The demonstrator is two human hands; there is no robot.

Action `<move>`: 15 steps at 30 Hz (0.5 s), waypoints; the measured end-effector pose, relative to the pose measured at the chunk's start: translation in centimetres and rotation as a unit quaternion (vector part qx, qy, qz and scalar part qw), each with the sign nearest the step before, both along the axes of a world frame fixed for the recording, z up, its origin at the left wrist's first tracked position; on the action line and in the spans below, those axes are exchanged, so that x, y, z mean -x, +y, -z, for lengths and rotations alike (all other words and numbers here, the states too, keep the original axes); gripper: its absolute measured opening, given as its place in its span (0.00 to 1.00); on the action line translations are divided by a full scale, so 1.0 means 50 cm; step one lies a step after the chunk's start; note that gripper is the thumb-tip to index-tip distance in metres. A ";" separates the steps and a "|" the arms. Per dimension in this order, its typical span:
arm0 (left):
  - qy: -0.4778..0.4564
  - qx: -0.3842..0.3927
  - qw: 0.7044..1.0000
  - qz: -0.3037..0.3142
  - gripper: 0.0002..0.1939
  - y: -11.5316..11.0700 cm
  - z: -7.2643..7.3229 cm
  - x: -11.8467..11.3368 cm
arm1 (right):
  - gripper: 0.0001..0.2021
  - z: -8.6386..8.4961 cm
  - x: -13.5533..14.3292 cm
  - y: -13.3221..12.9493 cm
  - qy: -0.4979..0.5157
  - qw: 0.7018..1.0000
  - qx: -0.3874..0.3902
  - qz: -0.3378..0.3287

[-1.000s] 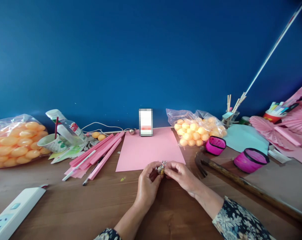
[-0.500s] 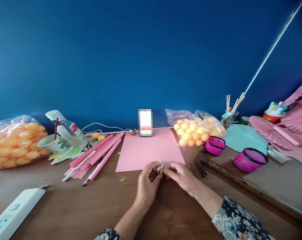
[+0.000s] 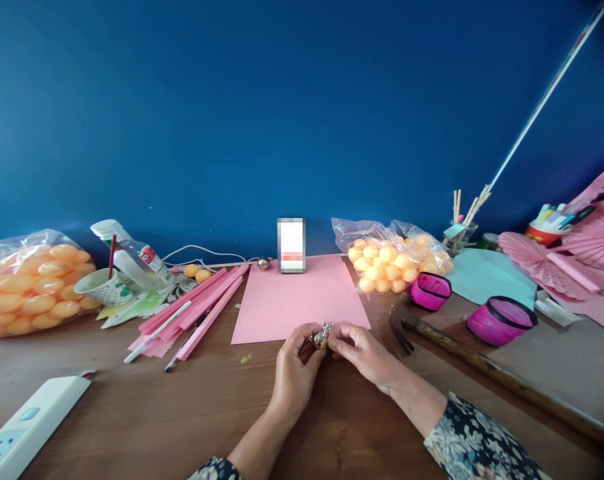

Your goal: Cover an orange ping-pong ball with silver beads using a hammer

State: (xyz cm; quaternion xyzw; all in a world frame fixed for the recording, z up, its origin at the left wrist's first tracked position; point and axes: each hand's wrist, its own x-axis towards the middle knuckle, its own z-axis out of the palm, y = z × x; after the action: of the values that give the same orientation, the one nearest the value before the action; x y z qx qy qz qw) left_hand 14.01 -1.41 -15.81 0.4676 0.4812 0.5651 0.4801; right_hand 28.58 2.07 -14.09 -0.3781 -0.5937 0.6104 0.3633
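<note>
A small cluster of shiny silver balls (image 3: 321,337), with a yellowish part below, is pinched between my two hands just over the near edge of the pink sheet (image 3: 302,303). My left hand (image 3: 298,370) grips it from the left with thumb and fingers. From the right, my right hand (image 3: 357,350) closes its thumb and fingertips on the cluster's other side. The fingers hide part of the cluster, so its exact kind cannot be made out. Another shiny silver ball (image 3: 265,263) lies at the sheet's far left corner.
Pink strips (image 3: 197,307) lie left of the sheet. A hammer (image 3: 462,350) and two magenta bands (image 3: 502,320) lie right. Bags of orange balls (image 3: 382,263) stand on both sides. A power strip (image 3: 37,423) lies near left. A blurred white card (image 3: 291,243) stands at the back.
</note>
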 end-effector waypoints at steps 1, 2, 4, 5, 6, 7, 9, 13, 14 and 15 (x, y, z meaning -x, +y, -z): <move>0.001 -0.003 1.000 -0.002 0.16 -0.001 0.001 0.000 | 0.13 -0.001 0.000 0.000 0.001 1.000 0.001 0.001; 0.005 -0.008 1.000 -0.004 0.16 -0.001 0.002 0.000 | 0.13 -0.002 0.001 -0.001 0.002 1.000 0.002 0.000; 0.018 -0.018 1.000 -0.013 0.16 -0.002 0.004 0.000 | 0.14 -0.003 0.001 -0.001 0.001 1.000 0.007 -0.001; 0.027 -0.025 0.999 -0.017 0.15 -0.002 0.005 0.001 | 0.14 -0.003 0.001 -0.002 -0.001 1.000 0.009 -0.001; 0.037 -0.031 0.999 -0.021 0.15 -0.003 0.006 0.001 | 0.15 -0.003 0.001 -0.002 -0.003 1.000 0.010 -0.001; 0.046 -0.038 0.998 -0.024 0.16 -0.003 0.007 0.002 | 0.15 -0.002 0.001 -0.001 -0.006 1.000 0.011 -0.001; 0.063 -0.049 0.996 -0.027 0.16 -0.002 0.007 0.003 | 0.14 0.002 0.001 0.000 -0.007 1.000 0.019 0.004; 0.076 -0.056 0.995 -0.036 0.16 -0.002 0.007 0.003 | 0.14 0.011 -0.001 0.005 0.011 0.999 0.038 0.011; 0.077 -0.055 0.995 -0.039 0.16 -0.002 0.006 0.002 | 0.15 0.013 -0.001 0.006 0.013 0.999 0.035 0.012; 0.077 -0.054 0.995 -0.044 0.15 -0.002 0.006 0.001 | 0.15 0.014 -0.002 0.006 0.011 0.999 0.031 0.013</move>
State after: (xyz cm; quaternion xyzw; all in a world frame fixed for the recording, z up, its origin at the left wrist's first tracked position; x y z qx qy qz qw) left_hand 13.94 -1.53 -16.10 0.5136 0.5054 0.5729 0.3905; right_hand 28.66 2.40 -14.78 -0.3897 -0.5659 0.6277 0.3658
